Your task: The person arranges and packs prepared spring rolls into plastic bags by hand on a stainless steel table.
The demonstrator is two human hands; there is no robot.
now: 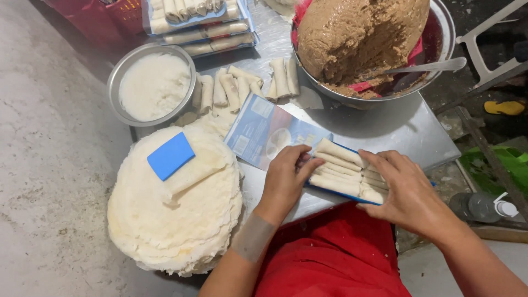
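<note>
We press our left hand [286, 176] and right hand [404, 190] against the two ends of a row of pale, thin rolled spring rolls [341, 173] lying in a shallow blue tray [335, 194] at the near edge of the grey metal table [396, 129]. Both hands are half open, fingers curved onto the rolls, closed round nothing. A blue and white printed plastic sleeve [264, 132] lies just behind the tray. To our left sits a round stack of thin white wrappers [176, 220] with a flat blue square card [170, 155] on top. Beyond it stands a small metal bowl of white paste [154, 85], with loose rolls [231, 88] beside it. A large metal bowl of brown filling [357, 33] holds a spoon [429, 67].
</note>
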